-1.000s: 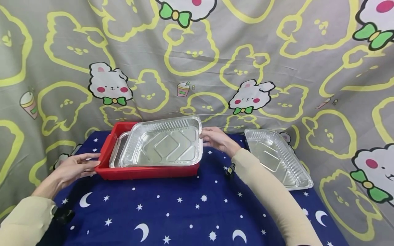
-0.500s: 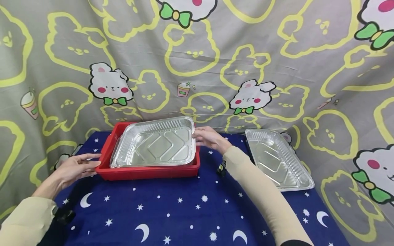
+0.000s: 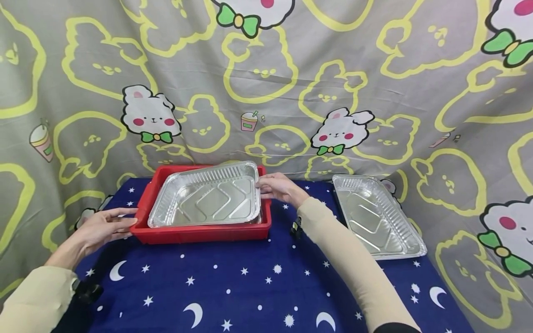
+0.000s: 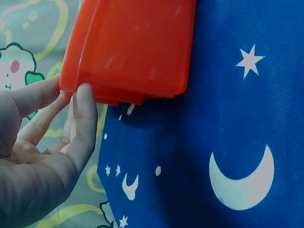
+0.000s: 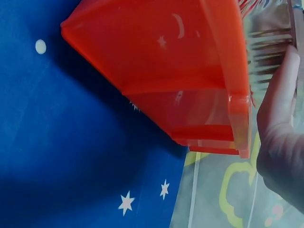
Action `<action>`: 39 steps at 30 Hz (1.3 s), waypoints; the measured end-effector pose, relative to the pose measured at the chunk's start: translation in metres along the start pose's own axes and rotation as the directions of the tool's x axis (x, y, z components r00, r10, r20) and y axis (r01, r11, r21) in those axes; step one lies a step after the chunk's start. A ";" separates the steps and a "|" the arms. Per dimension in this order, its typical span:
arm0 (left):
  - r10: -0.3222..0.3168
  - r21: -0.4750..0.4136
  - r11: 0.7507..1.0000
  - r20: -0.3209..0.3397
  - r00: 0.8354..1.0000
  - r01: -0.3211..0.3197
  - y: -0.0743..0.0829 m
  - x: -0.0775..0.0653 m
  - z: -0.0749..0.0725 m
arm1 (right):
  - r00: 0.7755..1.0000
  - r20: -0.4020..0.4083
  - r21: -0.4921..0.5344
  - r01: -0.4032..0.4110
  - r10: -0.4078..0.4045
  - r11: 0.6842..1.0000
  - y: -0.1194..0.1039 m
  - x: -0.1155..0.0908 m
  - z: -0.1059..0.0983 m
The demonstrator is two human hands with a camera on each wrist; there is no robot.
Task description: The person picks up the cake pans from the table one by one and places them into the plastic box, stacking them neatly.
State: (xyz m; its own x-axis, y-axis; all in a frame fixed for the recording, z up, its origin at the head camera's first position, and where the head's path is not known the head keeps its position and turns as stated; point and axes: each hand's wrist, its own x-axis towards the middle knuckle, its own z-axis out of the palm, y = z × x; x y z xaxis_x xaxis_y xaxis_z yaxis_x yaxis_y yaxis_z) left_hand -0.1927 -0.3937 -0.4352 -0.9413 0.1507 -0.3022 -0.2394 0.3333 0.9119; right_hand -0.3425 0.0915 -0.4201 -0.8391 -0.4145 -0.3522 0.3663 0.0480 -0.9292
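Observation:
A red plastic bin point(image 3: 200, 234) stands at the back left of the table. At its left end my left hand point(image 3: 100, 231) pinches the rim; in the left wrist view, fingertips point(image 4: 85, 92) lie against the rim's corner. A rectangular foil pan point(image 3: 216, 199) lies tilted in the bin's mouth, its right side raised. My right hand point(image 3: 281, 187) grips that raised right rim, and the right wrist view has the pan's ribbed side point(image 5: 268, 52) beside my thumb, above the bin's end wall point(image 5: 175, 52). A sliver of more foil shows beneath the pan.
A second foil pan point(image 3: 370, 215) rests at the table's right side, beyond my right forearm. The table wears a dark blue cloth point(image 3: 245, 300) with white moons and stars. A grey patterned curtain point(image 3: 275, 111) hangs close behind and at both sides.
My right hand has moved left and brought the foil pan further over the bin, its right side lower than before. My left hand has stayed on the bin's rim.

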 end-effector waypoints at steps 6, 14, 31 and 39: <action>-0.003 -0.023 1.000 0.000 1.000 0.003 -0.001 0.000 0.000 | 0.999 -0.044 -0.069 0.005 -0.008 0.998 0.001 -0.001 -0.002; 0.001 -0.006 1.000 -0.008 1.000 -0.001 -0.001 -0.001 0.000 | 0.999 -0.045 -0.073 0.004 -0.007 0.997 0.000 -0.005 -0.006; 0.001 -0.016 1.000 -0.006 1.000 -0.001 -0.002 -0.001 -0.001 | 0.987 -0.140 -0.295 0.032 -0.076 0.955 -0.001 -0.010 0.002; 0.000 -0.009 1.000 -0.011 1.000 0.000 0.000 -0.001 0.000 | 0.978 -0.193 -0.342 0.014 -0.085 0.939 -0.004 -0.011 0.008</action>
State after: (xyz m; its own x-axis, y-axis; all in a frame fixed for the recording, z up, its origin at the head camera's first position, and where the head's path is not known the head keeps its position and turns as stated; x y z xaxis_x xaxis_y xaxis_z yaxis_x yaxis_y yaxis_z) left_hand -0.1915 -0.3940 -0.4352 -0.9439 0.1408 -0.2989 -0.2410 0.3252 0.9144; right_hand -0.3314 0.0882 -0.4121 -0.9290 -0.2339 -0.2868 0.1947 0.3503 -0.9162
